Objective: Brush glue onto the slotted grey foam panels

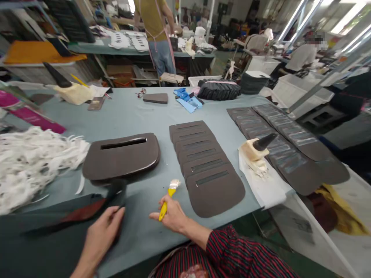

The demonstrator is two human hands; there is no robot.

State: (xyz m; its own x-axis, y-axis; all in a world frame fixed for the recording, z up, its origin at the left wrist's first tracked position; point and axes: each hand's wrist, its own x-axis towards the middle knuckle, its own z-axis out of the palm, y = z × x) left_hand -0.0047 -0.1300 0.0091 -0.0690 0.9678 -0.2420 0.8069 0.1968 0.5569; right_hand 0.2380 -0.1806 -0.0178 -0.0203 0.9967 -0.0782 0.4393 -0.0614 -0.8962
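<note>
My right hand (pixel 173 217) is closed around a paintbrush (pixel 171 189) with a yellow handle and pale bristles, pointing away from me above the table. To its right lies a fanned row of dark brown slotted panels (pixel 216 193), overlapping one another. My left hand (pixel 102 231), fingers pinched, is at a blurred dark flexible piece (pixel 116 191); a reddish-brown patch (pixel 84 211) shows beside it. Motion hides exactly how the fingers grip it. Just beyond sits a stack of brown rounded panels (pixel 121 156), its top one with a long slot.
White strips (pixel 37 162) are heaped at the left. A glue-stained pot (pixel 253 152) with a black cone stands on white paper (pixel 252 185) at the right, beside more slotted panels (pixel 295 166). Blue scraps (pixel 188 100) lie at the back. A person (pixel 158 34) stands behind another table.
</note>
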